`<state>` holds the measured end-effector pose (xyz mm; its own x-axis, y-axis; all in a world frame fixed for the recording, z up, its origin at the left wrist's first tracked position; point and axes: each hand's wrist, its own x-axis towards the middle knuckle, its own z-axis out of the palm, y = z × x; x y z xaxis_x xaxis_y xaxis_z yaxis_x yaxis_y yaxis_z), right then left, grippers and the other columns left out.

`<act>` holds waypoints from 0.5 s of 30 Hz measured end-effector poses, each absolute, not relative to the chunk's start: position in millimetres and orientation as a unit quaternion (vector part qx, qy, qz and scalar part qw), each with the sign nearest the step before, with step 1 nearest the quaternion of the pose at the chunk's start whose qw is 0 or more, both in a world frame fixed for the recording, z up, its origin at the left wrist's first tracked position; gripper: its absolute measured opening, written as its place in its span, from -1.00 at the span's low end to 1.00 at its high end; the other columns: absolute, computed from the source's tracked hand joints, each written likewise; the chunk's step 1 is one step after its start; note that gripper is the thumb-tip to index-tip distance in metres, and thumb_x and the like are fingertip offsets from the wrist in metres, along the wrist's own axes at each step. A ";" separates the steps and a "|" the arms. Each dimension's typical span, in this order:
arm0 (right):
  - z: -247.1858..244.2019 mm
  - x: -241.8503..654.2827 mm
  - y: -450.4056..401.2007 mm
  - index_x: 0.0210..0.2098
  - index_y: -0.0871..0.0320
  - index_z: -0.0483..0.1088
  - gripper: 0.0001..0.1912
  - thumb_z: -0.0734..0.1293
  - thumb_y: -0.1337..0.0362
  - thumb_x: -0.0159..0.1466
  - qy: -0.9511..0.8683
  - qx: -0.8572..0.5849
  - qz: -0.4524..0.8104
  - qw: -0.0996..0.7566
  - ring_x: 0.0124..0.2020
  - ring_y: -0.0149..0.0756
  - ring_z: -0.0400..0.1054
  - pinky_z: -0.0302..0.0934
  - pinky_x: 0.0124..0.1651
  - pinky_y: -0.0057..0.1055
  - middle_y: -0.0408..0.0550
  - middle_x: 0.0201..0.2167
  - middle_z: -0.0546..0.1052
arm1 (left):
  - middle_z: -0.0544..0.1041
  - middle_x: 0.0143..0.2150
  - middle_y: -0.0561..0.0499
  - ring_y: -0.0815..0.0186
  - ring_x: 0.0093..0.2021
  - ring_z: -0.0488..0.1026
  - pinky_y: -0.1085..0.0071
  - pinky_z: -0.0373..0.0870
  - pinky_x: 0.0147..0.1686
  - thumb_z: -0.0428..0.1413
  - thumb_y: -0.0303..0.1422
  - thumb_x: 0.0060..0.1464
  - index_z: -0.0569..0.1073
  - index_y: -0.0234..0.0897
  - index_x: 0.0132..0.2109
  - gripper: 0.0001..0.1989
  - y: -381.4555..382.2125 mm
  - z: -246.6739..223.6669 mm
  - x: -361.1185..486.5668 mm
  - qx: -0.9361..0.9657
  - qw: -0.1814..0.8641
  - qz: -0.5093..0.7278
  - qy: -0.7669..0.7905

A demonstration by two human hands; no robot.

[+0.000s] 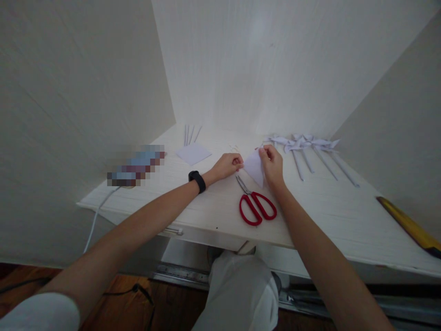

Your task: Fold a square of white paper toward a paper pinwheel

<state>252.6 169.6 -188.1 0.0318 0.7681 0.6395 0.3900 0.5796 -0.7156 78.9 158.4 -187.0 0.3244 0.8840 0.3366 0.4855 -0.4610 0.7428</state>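
Observation:
A folded piece of white paper [254, 168] is held above the white table [330, 216] between both hands. My left hand [228, 165] pinches its left corner; a black band sits on that wrist. My right hand [272, 164] grips the paper's upper right edge. Red-handled scissors [254, 203] lie shut on the table just in front of the hands.
Several white paper pinwheels on sticks [308, 151] lie at the back right. A stack of white paper squares [193, 153] and thin sticks [190, 134] lie at the back left. A yellow ruler [408, 225] sits at the right edge. A white cable [96, 216] hangs off the left.

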 end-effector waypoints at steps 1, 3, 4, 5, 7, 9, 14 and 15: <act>-188.6 252.9 170.1 -0.42 0.13 0.30 -0.74 0.18 0.09 0.24 -0.672 -0.432 0.161 0.579 -0.44 -0.37 0.21 0.08 -0.36 -0.44 -0.17 -0.50 0.35 | 0.44 -0.55 0.09 0.40 -0.48 0.36 0.48 0.22 -0.41 0.12 -0.47 -0.06 0.42 -0.33 -0.44 -0.97 158.4 -187.1 79.3 0.771 0.268 0.371 0.443; -189.2 253.8 170.6 -0.47 0.13 0.26 -0.75 0.19 0.10 0.23 -0.665 -0.445 0.148 0.581 -0.50 -0.39 0.14 0.01 -0.41 -0.45 -0.21 -0.57 0.27 | 0.44 -0.54 0.09 0.40 -0.47 0.36 0.48 0.23 -0.41 0.12 -0.47 -0.07 0.42 -0.33 -0.44 -0.98 158.4 -187.3 79.9 0.774 0.270 0.368 0.439; -189.3 254.1 170.5 -0.49 0.12 0.23 -0.75 0.20 0.11 0.23 -0.663 -0.448 0.143 0.582 -0.53 -0.40 0.11 -0.02 -0.43 -0.45 -0.23 -0.60 0.22 | 0.44 -0.54 0.09 0.40 -0.48 0.36 0.49 0.24 -0.41 0.11 -0.48 -0.06 0.42 -0.33 -0.43 -0.98 158.5 -187.5 80.0 0.775 0.271 0.366 0.437; -189.1 254.2 170.2 -0.50 0.12 0.21 -0.75 0.21 0.12 0.23 -0.663 -0.449 0.140 0.583 -0.54 -0.41 0.08 -0.04 -0.45 -0.45 -0.25 -0.61 0.19 | 0.44 -0.54 0.09 0.40 -0.48 0.36 0.49 0.24 -0.41 0.11 -0.48 -0.06 0.42 -0.33 -0.43 -0.98 158.7 -187.7 80.1 0.776 0.272 0.366 0.435; -188.1 253.8 168.9 -0.49 0.12 0.23 -0.76 0.22 0.13 0.23 -0.667 -0.438 0.148 0.585 -0.54 -0.41 0.09 -0.05 -0.45 -0.45 -0.24 -0.61 0.19 | 0.44 -0.54 0.09 0.41 -0.48 0.37 0.49 0.25 -0.41 0.10 -0.47 -0.05 0.42 -0.33 -0.43 -0.97 159.3 -188.5 79.9 0.777 0.273 0.366 0.433; -186.9 252.9 167.4 -0.42 0.13 0.30 -0.78 0.21 0.13 0.24 -0.667 -0.415 0.168 0.595 -0.50 -0.40 0.14 -0.01 -0.42 -0.45 -0.21 -0.55 0.28 | 0.43 -0.55 0.09 0.41 -0.49 0.37 0.49 0.24 -0.42 0.10 -0.48 -0.05 0.42 -0.33 -0.43 -0.97 160.3 -189.3 79.5 0.779 0.274 0.365 0.430; -187.0 253.7 168.3 -0.39 0.15 0.38 -0.77 0.22 0.14 0.26 -0.652 -0.411 0.175 0.612 -0.52 -0.41 0.12 -0.03 -0.44 -0.46 -0.19 -0.54 0.31 | 0.43 -0.53 0.09 0.41 -0.47 0.35 0.50 0.21 -0.43 0.12 -0.48 -0.07 0.42 -0.33 -0.43 -0.98 162.3 -190.4 77.9 0.784 0.271 0.363 0.424; -187.6 254.5 169.2 -0.43 0.16 0.37 -0.77 0.24 0.14 0.25 -0.646 -0.426 0.165 0.612 -0.55 -0.42 0.08 -0.07 -0.46 -0.46 -0.21 -0.59 0.27 | 0.43 -0.52 0.09 0.41 -0.46 0.35 0.50 0.20 -0.43 0.13 -0.47 -0.07 0.43 -0.33 -0.43 -0.98 162.5 -190.5 77.6 0.785 0.270 0.363 0.423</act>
